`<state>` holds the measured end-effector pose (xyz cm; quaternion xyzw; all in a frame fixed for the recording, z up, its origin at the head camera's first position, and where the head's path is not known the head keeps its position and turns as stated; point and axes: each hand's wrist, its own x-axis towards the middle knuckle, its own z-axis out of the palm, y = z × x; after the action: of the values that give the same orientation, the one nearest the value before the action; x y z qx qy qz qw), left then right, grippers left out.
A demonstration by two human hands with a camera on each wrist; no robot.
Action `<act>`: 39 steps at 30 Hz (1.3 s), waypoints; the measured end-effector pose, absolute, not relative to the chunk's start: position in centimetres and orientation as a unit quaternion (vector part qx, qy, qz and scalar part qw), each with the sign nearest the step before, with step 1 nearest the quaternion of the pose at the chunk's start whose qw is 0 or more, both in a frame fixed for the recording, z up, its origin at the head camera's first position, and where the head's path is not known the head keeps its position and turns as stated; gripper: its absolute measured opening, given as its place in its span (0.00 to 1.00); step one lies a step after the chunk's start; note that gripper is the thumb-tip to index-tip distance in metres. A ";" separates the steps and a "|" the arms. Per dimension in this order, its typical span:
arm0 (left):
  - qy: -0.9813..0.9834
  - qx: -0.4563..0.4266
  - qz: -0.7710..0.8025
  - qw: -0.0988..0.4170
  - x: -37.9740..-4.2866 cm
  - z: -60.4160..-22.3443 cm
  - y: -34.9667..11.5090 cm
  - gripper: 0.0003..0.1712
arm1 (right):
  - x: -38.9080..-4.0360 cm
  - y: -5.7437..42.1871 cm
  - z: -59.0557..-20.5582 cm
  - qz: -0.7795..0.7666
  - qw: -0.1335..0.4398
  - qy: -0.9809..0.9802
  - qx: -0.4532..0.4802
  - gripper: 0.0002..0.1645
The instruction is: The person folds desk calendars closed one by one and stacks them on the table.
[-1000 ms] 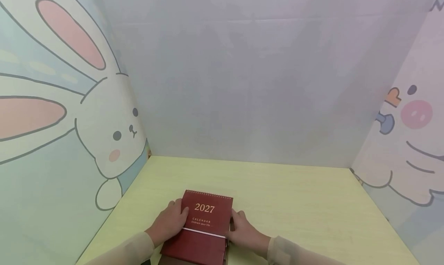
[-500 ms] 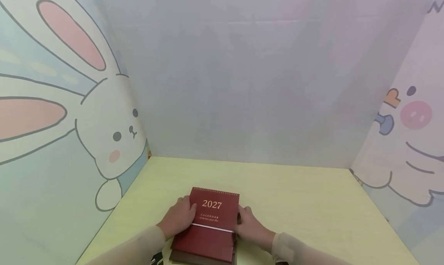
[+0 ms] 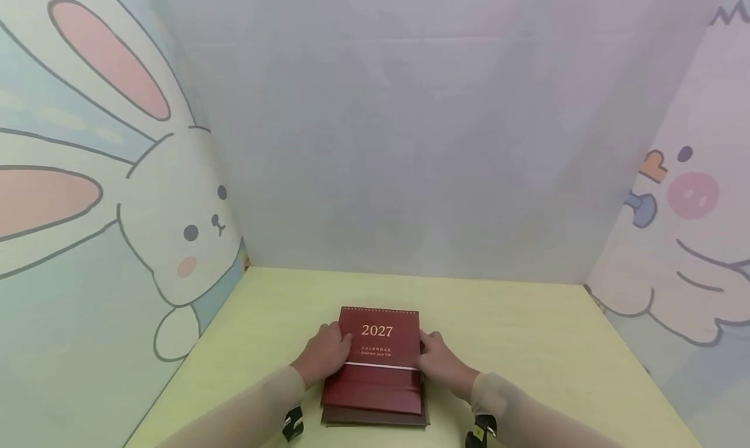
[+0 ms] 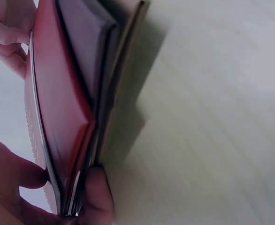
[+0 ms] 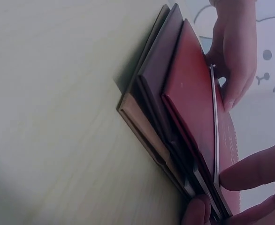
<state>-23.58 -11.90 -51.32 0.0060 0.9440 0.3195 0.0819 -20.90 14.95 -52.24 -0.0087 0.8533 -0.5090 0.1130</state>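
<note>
A red desk calendar (image 3: 381,389) with "2027" in gold on its spiral-bound cover lies uppermost in a stack. Beneath it are a dark brown calendar (image 5: 158,79) and a tan calendar (image 5: 147,133), their folded bases fanned apart in the right wrist view. My left hand (image 3: 323,355) grips the stack's left side, thumb over the red cover. On the opposite side my right hand (image 3: 444,363) holds the edge, thumb near the white page line. Both wrist views show fingers wrapping under the stack, close over the table.
The pale yellow table (image 3: 515,344) stretches around the stack. A grey backdrop (image 3: 410,155) rises behind it. Side panels carry a cartoon rabbit (image 3: 170,207) at left and a white cartoon bird (image 3: 691,252) at right.
Both hands have shifted the calendar stack rightward and away from the body, turning it straighter. More of the dark brown calendar's lower edge shows. The head view has turned slightly.
</note>
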 end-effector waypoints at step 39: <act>0.951 0.021 0.299 0.073 -24.0 -50.9 -12.7 0.38 | -21.0 15.4 -52.4 -0.497 0.094 0.862 -0.001 0.51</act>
<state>-24.03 -12.71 -50.95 0.0214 0.9511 0.2994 0.0726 -20.99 15.41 -52.37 -0.0010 0.8624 -0.4974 0.0943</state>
